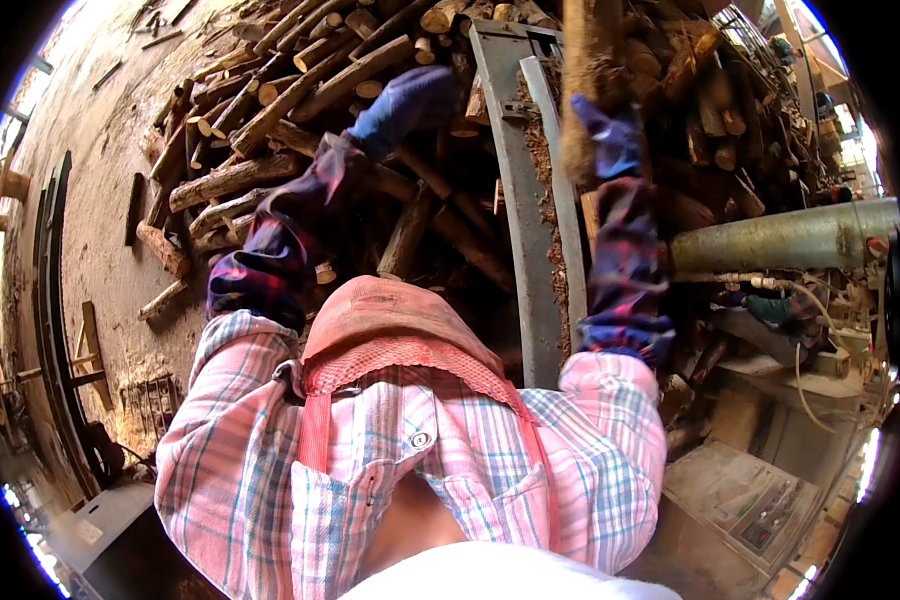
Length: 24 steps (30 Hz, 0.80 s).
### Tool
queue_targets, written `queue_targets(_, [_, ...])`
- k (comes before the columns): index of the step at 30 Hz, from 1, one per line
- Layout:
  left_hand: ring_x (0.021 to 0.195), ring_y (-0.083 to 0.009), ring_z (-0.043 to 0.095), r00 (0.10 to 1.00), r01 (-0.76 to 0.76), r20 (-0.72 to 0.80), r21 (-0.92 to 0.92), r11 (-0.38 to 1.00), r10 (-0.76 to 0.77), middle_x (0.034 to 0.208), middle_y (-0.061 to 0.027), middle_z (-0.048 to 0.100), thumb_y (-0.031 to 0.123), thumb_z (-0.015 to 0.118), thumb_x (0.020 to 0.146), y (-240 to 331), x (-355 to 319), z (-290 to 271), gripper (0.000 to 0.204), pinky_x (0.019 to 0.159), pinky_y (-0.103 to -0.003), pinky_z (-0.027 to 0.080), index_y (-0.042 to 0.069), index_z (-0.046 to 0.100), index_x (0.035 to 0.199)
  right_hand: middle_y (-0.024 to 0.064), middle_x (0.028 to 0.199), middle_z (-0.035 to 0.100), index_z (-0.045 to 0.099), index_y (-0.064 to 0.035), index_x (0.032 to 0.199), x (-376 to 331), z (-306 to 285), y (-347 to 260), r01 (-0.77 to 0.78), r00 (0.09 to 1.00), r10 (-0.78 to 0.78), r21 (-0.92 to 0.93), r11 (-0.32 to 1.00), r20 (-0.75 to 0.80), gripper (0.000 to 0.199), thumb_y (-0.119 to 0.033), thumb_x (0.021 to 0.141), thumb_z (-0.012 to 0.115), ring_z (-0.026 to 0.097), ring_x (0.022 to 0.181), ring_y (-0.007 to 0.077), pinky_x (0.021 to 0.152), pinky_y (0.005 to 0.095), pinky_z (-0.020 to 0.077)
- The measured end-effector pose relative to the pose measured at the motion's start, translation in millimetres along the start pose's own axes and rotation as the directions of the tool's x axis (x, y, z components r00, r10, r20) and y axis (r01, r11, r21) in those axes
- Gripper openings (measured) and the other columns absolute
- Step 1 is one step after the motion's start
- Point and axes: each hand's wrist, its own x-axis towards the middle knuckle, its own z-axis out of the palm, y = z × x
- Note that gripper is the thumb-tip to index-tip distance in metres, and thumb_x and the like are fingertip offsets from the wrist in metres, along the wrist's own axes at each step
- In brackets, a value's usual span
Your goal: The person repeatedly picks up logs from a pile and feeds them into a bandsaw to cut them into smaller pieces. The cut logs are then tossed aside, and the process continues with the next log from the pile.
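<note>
Bark-covered log [588, 90] stood upright, right hand [610, 135] closed around its lower part; likely heavy, stiff, rough. Left hand [415, 100], gloved, reached the log pile [270, 110]; grip unclear.

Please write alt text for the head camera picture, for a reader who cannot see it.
A person's gloved right hand grips an upright bark-covered log, while the gloved left hand reaches over a log pile beside a grey metal frame.

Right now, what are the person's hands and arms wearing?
Both hands wear blue gloves: the left hand and the right hand. Dark blue-and-red checked sleeve covers run down both forearms. Above them are pink plaid shirt sleeves with white and blue lines.
</note>
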Motion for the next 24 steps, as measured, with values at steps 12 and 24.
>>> queue_targets(12, [0.053,-0.0091,0.039,0.776,0.369,-0.427,-0.29,0.883,-0.464,0.063,0.0046,0.043,0.04,0.057,0.087,-164,-157,-235,0.021,0.046,-0.024,0.028,0.02,0.053,0.082,0.0219,0.125,0.053,0.026,-0.0035,0.141,-36,-44,55,-0.307,0.789,0.608,-0.802,0.512,0.086,0.103,-0.046,0.064,0.079,0.052,0.114,0.0368,0.098,0.042,0.0408])
queue_targets(24, [0.099,-0.0307,0.059,0.553,0.819,-0.791,0.46,0.343,-0.262,0.113,-0.018,0.057,0.042,0.069,0.075,-183,-104,-445,0.065,0.085,-0.039,0.047,0.006,0.051,0.125,0.0229,0.132,0.044,0.045,0.0024,0.128,-68,102,57,0.414,0.902,-0.12,-0.754,0.51,0.414,0.068,-0.033,0.076,0.07,0.044,0.121,0.0402,0.104,0.0487,0.0343])
